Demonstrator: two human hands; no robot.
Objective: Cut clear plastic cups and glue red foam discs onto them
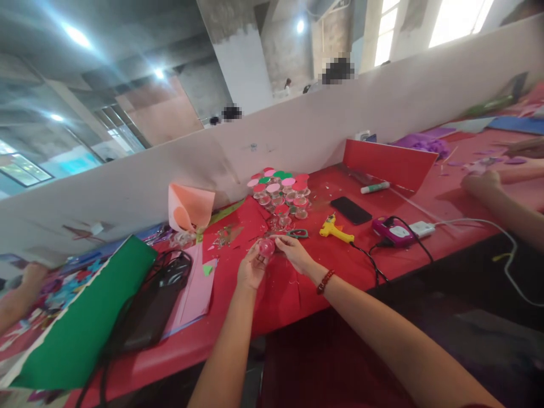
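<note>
My left hand is closed around a small, clear, round plastic piece that looks pinkish-red. My right hand, with a red bead bracelet on its wrist, pinches at the upper right edge of that piece. What lies between its fingertips is too small to make out. Just beyond my hands lie scissors with green handles. Behind them stand several clear cup-like pieces topped with red, pink and green discs.
A yellow glue gun, black phone, glue stick and purple power socket with cords lie to the right. Green board, a black bag and pink sheets lie left. Other people's hands work at both sides.
</note>
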